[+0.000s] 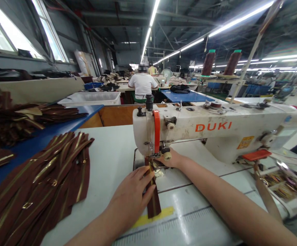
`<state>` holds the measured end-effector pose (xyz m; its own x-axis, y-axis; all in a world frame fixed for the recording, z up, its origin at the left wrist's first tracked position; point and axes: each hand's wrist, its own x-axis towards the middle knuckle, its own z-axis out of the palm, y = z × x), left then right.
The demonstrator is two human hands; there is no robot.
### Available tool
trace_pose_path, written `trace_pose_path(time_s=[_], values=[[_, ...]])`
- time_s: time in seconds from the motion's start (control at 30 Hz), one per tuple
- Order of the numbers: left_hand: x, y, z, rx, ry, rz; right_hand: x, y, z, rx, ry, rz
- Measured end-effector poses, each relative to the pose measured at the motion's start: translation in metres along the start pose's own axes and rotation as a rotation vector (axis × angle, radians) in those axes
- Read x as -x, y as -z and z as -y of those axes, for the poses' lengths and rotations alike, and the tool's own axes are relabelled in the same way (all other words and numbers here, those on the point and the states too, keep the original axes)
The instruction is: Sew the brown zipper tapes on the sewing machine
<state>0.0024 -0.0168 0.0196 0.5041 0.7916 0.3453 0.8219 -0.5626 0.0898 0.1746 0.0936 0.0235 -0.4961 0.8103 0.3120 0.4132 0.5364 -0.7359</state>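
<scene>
A brown zipper strip [153,205] with gold teeth runs lengthwise under the needle area of a white sewing machine [181,126]. My left hand [133,188] is on the strip just in front of the presser foot, its fingers and thumb closed about the strip. Behind the needle area, my right hand [174,159] reaches under the machine head from the right, close to the strip's far part. The machine head hides most of its fingers. To the left lies a pile of similar brown zippers [69,171] with gold teeth and pulls.
More brown strips [33,119] lie on a blue table [85,114] at left. A tray of small metal parts [279,184] stands at right near scissors [292,172]. Thread cones [208,64] stand above the machine. A person in white [142,85] sits farther ahead.
</scene>
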Motion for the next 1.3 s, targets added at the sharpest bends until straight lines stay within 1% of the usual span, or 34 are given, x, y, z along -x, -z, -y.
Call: trace_pose_path(time_s=[0.1,0.37,0.57,0.7,0.8,0.9,0.93,1.0,1.03,1.1,1.17,1.3], values=[[-0.001,-0.001,0.002,-0.005,-0.008,-0.015,0.0,-0.001,-0.002,-0.003,0.026,0.023],[-0.002,-0.002,0.004,-0.006,-0.013,-0.036,0.001,0.0,-0.005,0.018,0.01,0.022],[-0.001,-0.001,0.003,-0.006,-0.027,-0.07,0.002,0.001,0.004,0.031,0.015,0.017],[0.003,0.001,0.001,-0.009,-0.025,-0.073,0.007,0.009,0.015,0.087,0.016,-0.004],[0.01,0.003,-0.003,-0.037,-0.038,-0.099,0.027,0.016,0.024,0.173,-0.024,-0.089],[0.02,0.006,-0.013,-0.034,-0.095,-0.126,0.064,0.014,0.036,0.265,-0.037,-0.184],[0.024,0.008,-0.017,-0.021,-0.116,-0.133,0.079,0.011,0.042,0.312,0.009,-0.178],[0.031,0.009,-0.026,0.003,-0.145,-0.148,0.108,0.0,0.055,0.373,0.095,-0.098],[0.034,0.01,-0.03,0.002,-0.157,-0.157,0.121,-0.005,0.061,0.403,0.113,-0.063],[0.04,0.01,-0.036,-0.027,-0.18,-0.175,0.14,-0.016,0.072,0.443,0.117,-0.044],[0.046,0.01,-0.041,-0.065,-0.212,-0.194,0.15,-0.024,0.08,0.456,0.099,-0.062],[0.053,0.011,-0.045,-0.079,-0.251,-0.211,0.155,-0.03,0.084,0.434,0.073,-0.097]])
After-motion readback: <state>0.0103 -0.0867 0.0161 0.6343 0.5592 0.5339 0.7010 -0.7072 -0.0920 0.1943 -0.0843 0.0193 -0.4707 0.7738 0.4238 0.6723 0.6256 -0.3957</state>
